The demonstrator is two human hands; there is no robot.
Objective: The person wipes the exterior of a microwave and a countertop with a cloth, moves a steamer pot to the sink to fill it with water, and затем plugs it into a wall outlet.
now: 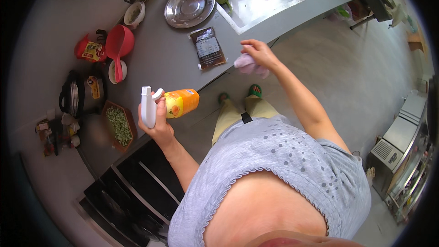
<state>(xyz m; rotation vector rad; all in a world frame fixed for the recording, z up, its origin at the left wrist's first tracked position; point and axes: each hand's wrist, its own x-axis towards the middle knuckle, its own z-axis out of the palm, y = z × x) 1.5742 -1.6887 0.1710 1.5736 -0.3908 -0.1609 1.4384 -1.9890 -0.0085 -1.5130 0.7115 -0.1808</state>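
My left hand (160, 126) is closed round the neck of a spray bottle (182, 103), which is orange and yellow with a white trigger head. The bottle lies tilted sideways in my grip, just off the counter's front edge. In my right hand (260, 55) is a crumpled pale pink cloth (249, 65), held in front of the counter near the sink corner. Between the two hands, a flat dark brown packet (208, 48) with a white label rests on the grey counter (157, 59).
A shiny steel plate (190, 7) sits beside the steel sink (242, 11). Along the wall stand a red ladle-shaped scoop (120, 41), white bowls (135, 13), a red packet (91, 50), a dark cooker (82, 92) and a tray of chopped greens (119, 126). Black cabinet fronts (132, 187) are at lower left.
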